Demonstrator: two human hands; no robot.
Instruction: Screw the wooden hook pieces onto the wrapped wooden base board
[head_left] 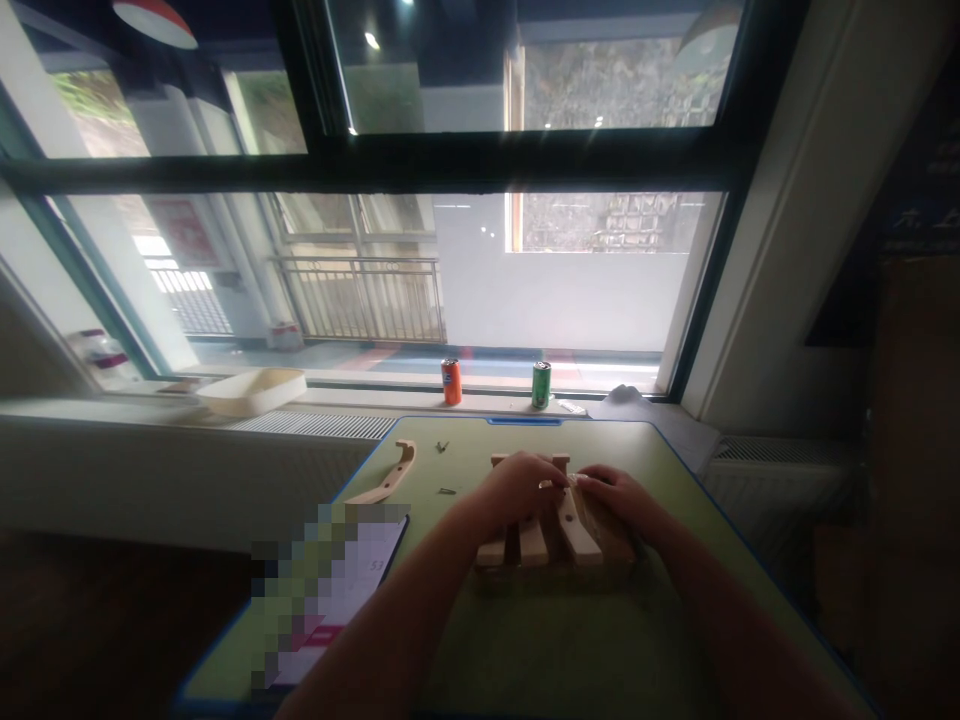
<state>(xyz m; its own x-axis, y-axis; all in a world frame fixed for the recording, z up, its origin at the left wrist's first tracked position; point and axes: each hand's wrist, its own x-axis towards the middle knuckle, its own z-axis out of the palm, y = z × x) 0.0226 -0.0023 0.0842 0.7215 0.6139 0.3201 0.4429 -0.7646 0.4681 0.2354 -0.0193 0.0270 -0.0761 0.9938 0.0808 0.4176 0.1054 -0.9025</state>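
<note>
Both my hands rest on a slatted wooden assembly (541, 545) lying on the green table (525, 640). My left hand (517, 487) lies over its far left part with fingers curled down onto the slats. My right hand (619, 497) covers its right side, fingers pressed against the wood and meeting the left hand's fingertips. A curved wooden piece (390, 476) lies apart to the left. Small dark screws (442, 447) and another screw (447, 491) lie on the table between the curved piece and the assembly.
A phone or booklet with a blurred patch (352, 585) lies at the table's left front. On the window sill behind stand an orange can (451, 381) and a green can (541, 385), with a cream tray (251, 391) further left. A radiator (757, 470) is at right.
</note>
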